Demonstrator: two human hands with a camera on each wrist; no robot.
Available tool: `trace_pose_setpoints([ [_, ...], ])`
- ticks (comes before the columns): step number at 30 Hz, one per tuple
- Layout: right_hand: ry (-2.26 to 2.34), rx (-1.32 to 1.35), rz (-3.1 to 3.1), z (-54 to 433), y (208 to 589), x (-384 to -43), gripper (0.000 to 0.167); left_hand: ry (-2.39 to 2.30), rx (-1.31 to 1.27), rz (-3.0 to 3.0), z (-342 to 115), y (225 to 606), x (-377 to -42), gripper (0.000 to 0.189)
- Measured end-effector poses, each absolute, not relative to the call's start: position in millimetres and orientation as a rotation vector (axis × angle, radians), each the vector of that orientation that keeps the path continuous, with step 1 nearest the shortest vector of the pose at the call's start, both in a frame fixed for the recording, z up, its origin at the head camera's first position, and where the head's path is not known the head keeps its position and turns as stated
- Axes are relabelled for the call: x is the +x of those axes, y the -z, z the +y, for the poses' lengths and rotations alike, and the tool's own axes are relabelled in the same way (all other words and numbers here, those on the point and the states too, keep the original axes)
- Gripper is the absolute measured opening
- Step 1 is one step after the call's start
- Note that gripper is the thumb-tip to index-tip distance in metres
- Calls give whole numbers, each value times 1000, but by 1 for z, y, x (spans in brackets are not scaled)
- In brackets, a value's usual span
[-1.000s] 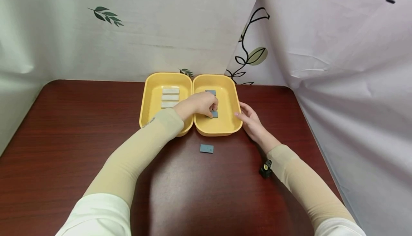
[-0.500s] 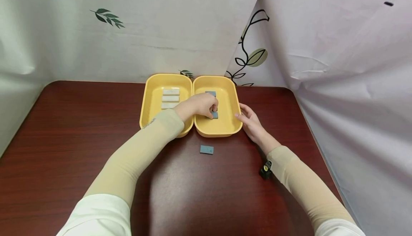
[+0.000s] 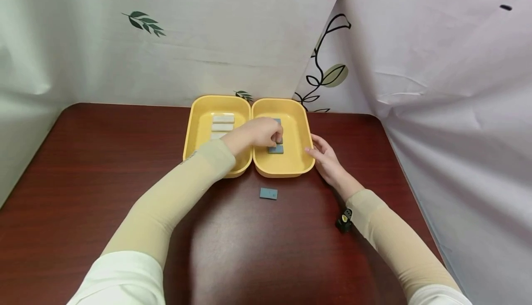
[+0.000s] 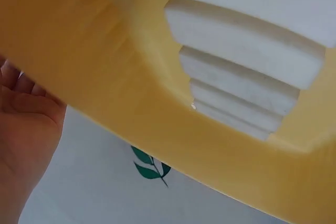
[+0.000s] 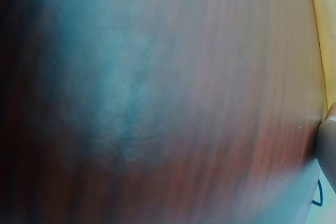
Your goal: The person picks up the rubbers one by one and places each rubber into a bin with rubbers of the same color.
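Observation:
Two yellow plastic bins stand side by side on the table. My left hand (image 3: 264, 131) is inside the right bin (image 3: 296, 164), fingers curled downward over several blue-grey rectangular tiles (image 3: 276, 149). A second tile (image 3: 280, 141) peeks out beside the fingertips; whether they pinch it is hidden. The left wrist view catches part of this hand (image 4: 26, 124) past the rim. My right hand (image 3: 327, 159) grips the right bin's outer side, thumb over the rim and fingers against the outside wall. In the right wrist view only a bit of this hand (image 5: 327, 148) shows.
The left bin (image 3: 189, 134) holds several white tiles (image 4: 247, 40) in a row. One loose blue-grey tile (image 3: 268, 193) lies on the dark red table (image 3: 232, 249) in front of the bins. A pale curtain (image 3: 187, 41) hangs behind and at both sides.
My left hand has shifted slightly away from me, uncovering more of the nearest tile and the one behind it. The right hand keeps its grip. The head view has shifted a little.

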State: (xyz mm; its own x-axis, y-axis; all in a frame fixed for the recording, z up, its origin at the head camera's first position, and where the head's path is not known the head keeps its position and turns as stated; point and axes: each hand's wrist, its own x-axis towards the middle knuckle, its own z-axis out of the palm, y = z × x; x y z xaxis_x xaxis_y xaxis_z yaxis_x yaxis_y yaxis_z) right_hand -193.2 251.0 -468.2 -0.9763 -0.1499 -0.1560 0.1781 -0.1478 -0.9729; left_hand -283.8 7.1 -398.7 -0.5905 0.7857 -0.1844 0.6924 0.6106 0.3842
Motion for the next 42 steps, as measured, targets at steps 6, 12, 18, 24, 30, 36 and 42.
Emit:
trace_pose_setpoints([
  [6,2236,34,1888,251,467,-192,62,-425,1211,2505,2,385,-279,12],
  [12,2223,26,1896,251,467,-193,61,-428,1256,2493,0,371,-265,8],
  [18,2224,28,1896,250,465,-192,63,-444,1315,2499,-3,367,-252,8],
  [24,2225,19,1898,250,466,-192,63,-473,1350,2492,-7,367,-246,8],
  [30,2238,27,1891,249,465,-191,63,-562,1352,2477,-14,366,-240,8],
  [36,2238,27,1891,250,466,-191,63,-633,1393,2462,-21,365,-233,8],
  [42,2226,18,1900,251,467,-192,61,-720,1432,2440,-25,365,-224,8],
])
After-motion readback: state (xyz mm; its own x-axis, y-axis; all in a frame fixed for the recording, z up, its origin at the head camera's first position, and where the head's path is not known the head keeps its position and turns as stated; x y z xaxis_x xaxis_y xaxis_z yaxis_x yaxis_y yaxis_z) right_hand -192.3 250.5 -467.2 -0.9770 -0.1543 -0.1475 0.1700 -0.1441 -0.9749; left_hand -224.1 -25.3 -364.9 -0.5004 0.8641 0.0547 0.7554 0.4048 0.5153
